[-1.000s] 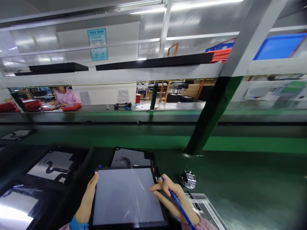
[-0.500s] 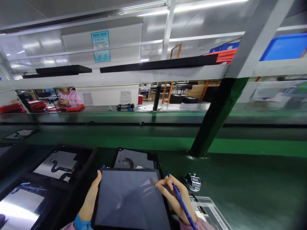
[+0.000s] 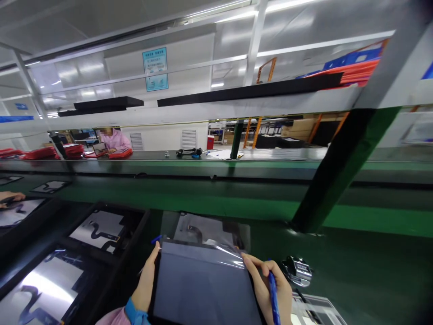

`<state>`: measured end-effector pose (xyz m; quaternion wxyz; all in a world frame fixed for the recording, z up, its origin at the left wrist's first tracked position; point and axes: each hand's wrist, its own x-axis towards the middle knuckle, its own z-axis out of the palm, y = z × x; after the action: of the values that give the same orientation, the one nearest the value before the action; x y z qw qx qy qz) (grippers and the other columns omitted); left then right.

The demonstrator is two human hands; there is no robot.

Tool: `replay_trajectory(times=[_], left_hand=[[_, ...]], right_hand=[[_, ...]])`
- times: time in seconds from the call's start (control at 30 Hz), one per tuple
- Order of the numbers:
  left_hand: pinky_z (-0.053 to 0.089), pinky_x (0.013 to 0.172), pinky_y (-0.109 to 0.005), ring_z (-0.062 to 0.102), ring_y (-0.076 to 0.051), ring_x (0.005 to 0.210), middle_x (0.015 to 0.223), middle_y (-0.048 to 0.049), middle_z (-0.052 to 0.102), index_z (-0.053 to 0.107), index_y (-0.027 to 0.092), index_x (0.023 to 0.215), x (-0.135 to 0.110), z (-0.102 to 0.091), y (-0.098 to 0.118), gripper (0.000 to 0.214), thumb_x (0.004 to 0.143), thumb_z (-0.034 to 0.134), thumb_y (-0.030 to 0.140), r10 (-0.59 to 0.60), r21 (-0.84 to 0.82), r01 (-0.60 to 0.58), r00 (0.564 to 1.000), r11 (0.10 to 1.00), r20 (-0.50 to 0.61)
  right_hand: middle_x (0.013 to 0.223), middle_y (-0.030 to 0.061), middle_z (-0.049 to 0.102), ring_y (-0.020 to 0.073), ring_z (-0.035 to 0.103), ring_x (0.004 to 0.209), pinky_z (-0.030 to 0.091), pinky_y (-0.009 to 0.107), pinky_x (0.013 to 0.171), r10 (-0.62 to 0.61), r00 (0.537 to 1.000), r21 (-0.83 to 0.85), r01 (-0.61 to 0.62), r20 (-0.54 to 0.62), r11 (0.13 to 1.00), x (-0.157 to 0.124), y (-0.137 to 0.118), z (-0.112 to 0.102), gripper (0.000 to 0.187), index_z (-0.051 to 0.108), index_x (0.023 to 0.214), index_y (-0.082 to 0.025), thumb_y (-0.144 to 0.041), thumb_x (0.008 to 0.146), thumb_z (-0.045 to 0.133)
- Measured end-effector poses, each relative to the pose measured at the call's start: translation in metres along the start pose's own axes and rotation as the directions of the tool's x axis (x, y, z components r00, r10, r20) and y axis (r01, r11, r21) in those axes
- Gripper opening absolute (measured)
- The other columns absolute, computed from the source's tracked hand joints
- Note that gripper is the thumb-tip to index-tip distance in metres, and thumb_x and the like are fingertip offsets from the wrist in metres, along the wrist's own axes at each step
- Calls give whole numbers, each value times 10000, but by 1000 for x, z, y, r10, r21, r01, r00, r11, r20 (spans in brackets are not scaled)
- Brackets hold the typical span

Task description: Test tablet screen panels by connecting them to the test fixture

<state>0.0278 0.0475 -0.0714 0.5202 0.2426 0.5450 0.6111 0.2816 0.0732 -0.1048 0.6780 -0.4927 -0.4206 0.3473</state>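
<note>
A dark tablet panel [image 3: 203, 289] with a glossy film lies tilted in front of me at the bottom centre. My left hand [image 3: 146, 285] grips its left edge, thumb up along the side. My right hand [image 3: 270, 291] is closed around a blue pen [image 3: 274, 300] and its fingers touch the panel's upper right corner, where the clear film [image 3: 223, 250] lifts slightly. Behind the panel lies another panel [image 3: 206, 228] with a black flex cable, back side up.
Black trays [image 3: 101, 228] with more panels stand at the left. A metal tally counter [image 3: 297, 270] sits on the green bench to the right. A slanted frame post [image 3: 338, 180] rises at the right. A co-worker in pink [image 3: 113, 141] sits far left; another person's hand [image 3: 11, 197] shows at the left edge.
The view has swung right and down. My right hand moved from the panel's middle right to its upper right corner. The panel looks darker and tilted away.
</note>
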Motion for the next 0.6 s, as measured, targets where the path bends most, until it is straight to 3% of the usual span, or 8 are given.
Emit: replay_trajectory(times=[0.07, 0.13, 0.23, 0.33, 0.5, 0.6], left_hand=[[556, 632, -400, 709, -322, 784, 796, -88, 756, 731, 190, 901, 3, 1, -1, 410, 749, 686, 569, -170, -138, 190, 975, 972, 141], [558, 631, -386, 713, -313, 770, 776, -81, 756, 729, 177, 923, 4, 1, -2, 431, 768, 666, 574, -229, -225, 284, 943, 932, 240], [561, 651, -375, 718, -303, 733, 765, -83, 758, 726, 159, 920, 3, 2, -1, 450, 776, 660, 580, -261, -259, 325, 932, 910, 251], [562, 654, -393, 719, -324, 719, 768, -118, 758, 718, 125, 862, 2, 1, -1, 506, 780, 633, 617, -366, -246, 446, 878, 861, 309], [567, 682, -415, 722, -357, 798, 813, -130, 764, 713, 115, 907, 3, -1, -2, 536, 781, 626, 628, -340, -230, 431, 874, 873, 348], [565, 732, -420, 718, -356, 853, 898, -137, 765, 705, 114, 976, 3, 0, -3, 544, 785, 631, 617, -334, -248, 424, 882, 871, 333]], right_hand=[[830, 67, 756, 284, 679, 872, 456, 378, 782, -11, 1000, -17, 11, -12, 1000, -2, -2, 2, 549, 329, 650, -253, -589, 682, 762], [813, 58, 749, 262, 673, 806, 457, 374, 744, -16, 1000, -31, 16, -21, 999, -3, -3, 4, 559, 331, 654, -253, -622, 676, 751], [800, 40, 732, 234, 656, 765, 456, 356, 703, 0, 1000, -9, 0, -31, 1000, -4, -2, 4, 571, 331, 662, -249, -642, 673, 746], [820, 30, 717, 237, 658, 842, 455, 350, 738, 25, 999, 49, -23, -44, 999, -3, 2, 4, 577, 342, 675, -243, -639, 661, 761], [852, 35, 718, 236, 660, 906, 463, 334, 766, 32, 999, 104, -28, -37, 994, -3, 1, 4, 560, 355, 687, -235, -602, 671, 779], [835, 31, 721, 207, 663, 806, 475, 297, 683, 55, 998, 161, -50, -26, 986, -5, -2, 6, 551, 370, 691, -231, -569, 655, 804]])
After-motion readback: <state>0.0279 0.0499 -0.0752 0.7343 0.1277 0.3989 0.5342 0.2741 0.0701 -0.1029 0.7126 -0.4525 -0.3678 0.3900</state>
